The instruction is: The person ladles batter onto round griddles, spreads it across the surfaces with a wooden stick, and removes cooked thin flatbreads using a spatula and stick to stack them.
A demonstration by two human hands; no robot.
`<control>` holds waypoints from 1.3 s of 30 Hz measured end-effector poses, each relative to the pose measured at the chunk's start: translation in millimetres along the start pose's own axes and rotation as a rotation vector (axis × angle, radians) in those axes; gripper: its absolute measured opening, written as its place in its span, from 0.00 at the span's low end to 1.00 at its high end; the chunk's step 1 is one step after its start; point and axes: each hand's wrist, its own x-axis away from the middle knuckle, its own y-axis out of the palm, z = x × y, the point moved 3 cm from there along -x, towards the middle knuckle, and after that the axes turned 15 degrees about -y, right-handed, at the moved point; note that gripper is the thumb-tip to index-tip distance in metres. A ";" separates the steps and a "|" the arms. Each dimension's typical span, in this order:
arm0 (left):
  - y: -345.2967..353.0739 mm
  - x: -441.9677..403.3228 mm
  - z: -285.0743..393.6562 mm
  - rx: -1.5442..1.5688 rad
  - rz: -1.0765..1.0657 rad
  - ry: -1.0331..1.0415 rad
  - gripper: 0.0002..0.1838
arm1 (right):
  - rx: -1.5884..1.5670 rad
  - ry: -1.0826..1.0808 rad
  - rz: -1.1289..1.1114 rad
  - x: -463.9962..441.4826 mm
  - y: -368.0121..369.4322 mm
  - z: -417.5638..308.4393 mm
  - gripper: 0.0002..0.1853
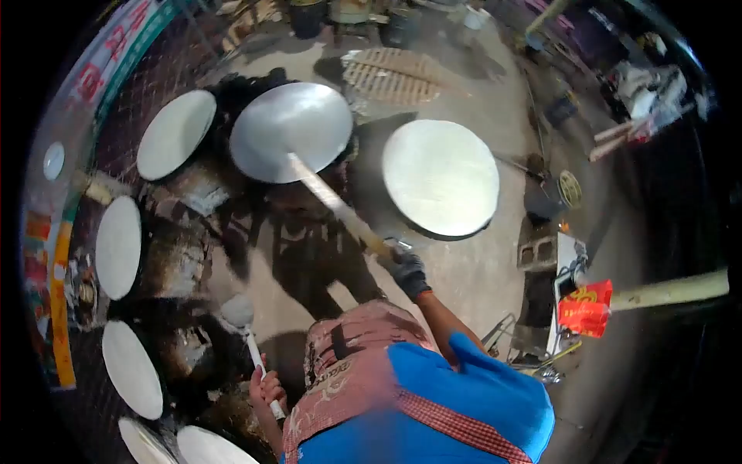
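My right hand (407,273), in a dark glove with an orange cuff, is closed round the end of a long wooden handle (340,207). The handle's far end lies over the inside of a large shiny metal wok (313,116); whether it is fixed there or rests in it, I cannot tell. Low on the left, my bare left hand (267,388) wraps round the white handle of a ladle (236,311), whose rounded, greyish head points away from me. Right of the wok is a large pale round disc (440,178) with a dark edge beneath.
Several pale round discs, one at the far left (119,247), stand along the left side over sooty stove-like blocks (178,267). Ahead on the floor lies a slatted grate (390,76). A concrete block (537,254) and a red packet (585,309) are at right.
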 end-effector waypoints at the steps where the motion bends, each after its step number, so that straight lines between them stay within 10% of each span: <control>1: 9.3 -14.4 -3.5 -0.124 -0.026 -0.083 0.21 | 0.000 0.175 0.029 14.2 -23.7 21.4 0.19; 9: 69.8 -147.3 -70.9 -0.057 -0.074 -0.355 0.21 | 0.098 0.692 0.573 132.2 -184.2 200.3 0.19; 22: 109.3 -189.7 -123.4 -0.174 0.076 -0.403 0.24 | 0.451 0.419 1.081 201.4 -389.6 270.1 0.14; 24: 113.3 -190.2 -120.0 -0.195 0.062 -0.388 0.23 | 0.047 0.372 1.248 217.7 -411.7 279.0 0.12; 28: 121.6 -189.9 -128.7 -0.223 0.039 -0.387 0.23 | -0.116 0.228 1.293 208.1 -411.4 228.4 0.10; 31: 120.1 -190.3 -123.1 -0.196 0.008 -0.386 0.25 | 0.810 0.628 0.805 226.6 -390.3 262.1 0.13; 36: 121.2 -184.0 -110.0 -0.190 0.012 -0.422 0.23 | -0.039 0.365 1.072 151.0 -346.9 252.4 0.11; 39: 112.0 -178.8 -98.8 -0.208 0.034 -0.416 0.22 | 0.185 0.242 0.885 97.1 -327.9 282.5 0.13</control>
